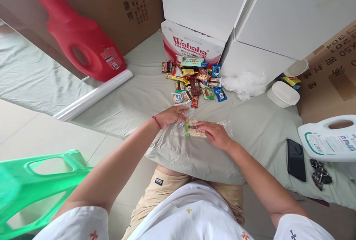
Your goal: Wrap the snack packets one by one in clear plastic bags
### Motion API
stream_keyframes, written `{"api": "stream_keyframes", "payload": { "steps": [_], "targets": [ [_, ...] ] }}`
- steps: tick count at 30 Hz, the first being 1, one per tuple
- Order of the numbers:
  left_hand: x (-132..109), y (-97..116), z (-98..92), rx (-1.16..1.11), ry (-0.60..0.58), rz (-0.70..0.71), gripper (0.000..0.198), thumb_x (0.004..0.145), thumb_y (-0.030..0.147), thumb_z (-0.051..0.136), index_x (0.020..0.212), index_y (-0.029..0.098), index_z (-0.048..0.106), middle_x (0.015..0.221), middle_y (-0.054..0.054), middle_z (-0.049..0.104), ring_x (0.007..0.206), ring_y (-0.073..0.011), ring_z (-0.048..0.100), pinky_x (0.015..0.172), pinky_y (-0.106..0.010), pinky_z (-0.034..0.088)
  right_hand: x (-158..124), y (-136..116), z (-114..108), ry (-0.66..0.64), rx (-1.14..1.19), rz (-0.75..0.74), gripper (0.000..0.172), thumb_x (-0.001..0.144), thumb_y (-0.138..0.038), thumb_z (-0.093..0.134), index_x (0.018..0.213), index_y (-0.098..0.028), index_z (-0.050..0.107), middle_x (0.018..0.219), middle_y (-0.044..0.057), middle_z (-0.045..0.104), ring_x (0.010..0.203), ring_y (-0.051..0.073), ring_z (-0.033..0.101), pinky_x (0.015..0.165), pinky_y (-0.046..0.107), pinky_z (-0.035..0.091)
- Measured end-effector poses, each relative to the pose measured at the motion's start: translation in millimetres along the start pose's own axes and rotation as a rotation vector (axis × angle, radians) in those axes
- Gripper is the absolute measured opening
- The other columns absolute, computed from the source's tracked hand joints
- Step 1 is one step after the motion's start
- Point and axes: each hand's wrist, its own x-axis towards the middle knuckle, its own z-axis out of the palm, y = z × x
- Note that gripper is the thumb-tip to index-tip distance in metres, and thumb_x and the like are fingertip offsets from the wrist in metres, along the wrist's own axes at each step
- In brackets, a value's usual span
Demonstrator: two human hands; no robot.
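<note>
A clear plastic bag lies on the grey-green sheet in front of me, with a green-edged snack packet inside it. My left hand pinches the bag's left edge, fingers curled. My right hand rests on the packet and the bag's right side, fingers pressed down on it. Just beyond the hands lies a pile of several small wrapped snacks.
A red detergent jug and a roll of clear film lie left. A Wahaha box, white boxes, a crumpled bag and white bowls stand behind. Right: white jug, phone, keys. Green stool at left.
</note>
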Motion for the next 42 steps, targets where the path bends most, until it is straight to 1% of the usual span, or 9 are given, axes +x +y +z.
{"api": "stream_keyframes", "payload": {
  "steps": [3,5,10,13,20,27,34,38,42],
  "targets": [
    [2.3,-0.7,-10.6,-0.02,0.08,0.027,0.033,0.05,0.023,0.088,0.078,0.014,0.073,0.066,0.003,0.057,0.065,-0.0126,0.052,0.068,-0.03,0.043,-0.2,0.8,0.8,0.007,0.027,0.001,0.038,0.096,-0.005,0.047,0.119,-0.027,0.066,0.136,0.004,0.071,0.121,0.018,0.07,0.099,0.036,0.057],
    [0.8,-3.4,-15.4,-0.029,0.158,0.054,0.027,0.05,0.023,0.086,0.068,0.016,0.066,0.068,0.002,0.058,0.07,-0.0141,0.053,0.072,-0.031,0.044,-0.1,0.6,1.4,0.015,0.039,-0.002,0.037,0.097,-0.006,0.047,0.119,-0.027,0.067,0.136,0.005,0.071,0.122,0.018,0.07,0.101,0.036,0.057],
    [-6.2,-3.0,-10.8,-0.14,0.126,0.172,0.063,0.052,0.02,0.09,0.112,0.023,0.07,0.121,-0.006,0.068,0.117,-0.0225,0.06,0.098,-0.035,0.047,0.1,-1.2,1.4,0.026,0.029,0.003,0.034,0.101,-0.009,0.045,0.119,-0.027,0.067,0.134,0.005,0.073,0.121,0.018,0.071,0.099,0.036,0.058],
    [-2.4,1.7,-2.4,-0.189,0.047,0.153,0.079,0.06,0.027,0.091,0.134,0.026,0.063,0.133,-0.01,0.066,0.124,-0.0233,0.059,0.103,-0.039,0.047,-0.1,-1.6,0.9,0.018,0.015,0.004,0.035,0.1,-0.009,0.045,0.119,-0.027,0.068,0.135,0.005,0.072,0.121,0.018,0.071,0.099,0.037,0.058],
    [13.4,13.6,4.5,0.052,0.122,0.195,0.032,0.055,0.037,0.089,0.076,0.018,0.075,0.074,-0.002,0.066,0.075,-0.0184,0.059,0.081,-0.037,0.049,0.3,-2.6,0.0,0.017,0.005,-0.002,0.034,0.099,-0.008,0.045,0.118,-0.027,0.066,0.136,0.005,0.071,0.123,0.019,0.07,0.099,0.038,0.058],
    [-24.8,21.3,-15.4,0.313,0.104,0.504,0.015,0.071,0.038,0.082,0.073,0.024,0.078,0.085,-0.006,0.069,0.091,-0.0243,0.062,0.098,-0.044,0.048,0.0,-4.6,0.5,0.036,0.021,0.002,0.037,0.101,-0.009,0.044,0.125,-0.027,0.064,0.137,0.005,0.071,0.122,0.018,0.069,0.1,0.037,0.057],
    [-55.2,0.0,-45.9,0.546,0.05,0.518,0.02,0.079,0.033,0.073,0.063,0.021,0.076,0.114,-0.014,0.073,0.123,-0.0327,0.056,0.115,-0.051,0.036,-1.1,-2.6,0.9,-0.005,-0.026,-0.004,0.054,0.096,-0.002,0.045,0.136,-0.031,0.066,0.142,0.003,0.068,0.126,0.017,0.067,0.104,0.036,0.057],
    [-82.5,-22.9,-38.3,0.243,0.287,0.367,0.023,0.079,0.04,0.075,0.087,0.019,0.074,0.129,-0.014,0.066,0.114,-0.0283,0.061,0.094,-0.04,0.052,-2.0,-3.5,1.0,-0.018,-0.052,-0.008,0.06,0.089,0.004,0.046,0.13,-0.031,0.071,0.143,0.001,0.067,0.128,0.018,0.067,0.105,0.035,0.056],
    [-106.5,-39.6,2.4,0.19,0.398,0.128,0.082,0.069,0.057,0.083,0.136,0.018,0.056,0.125,-0.015,0.067,0.094,-0.0227,0.066,0.072,-0.032,0.052,-1.6,-7.7,0.7,-0.029,-0.095,0.003,0.064,0.087,0.005,0.045,0.133,-0.032,0.07,0.145,-0.001,0.066,0.129,0.018,0.066,0.104,0.035,0.057]
  ]
}}
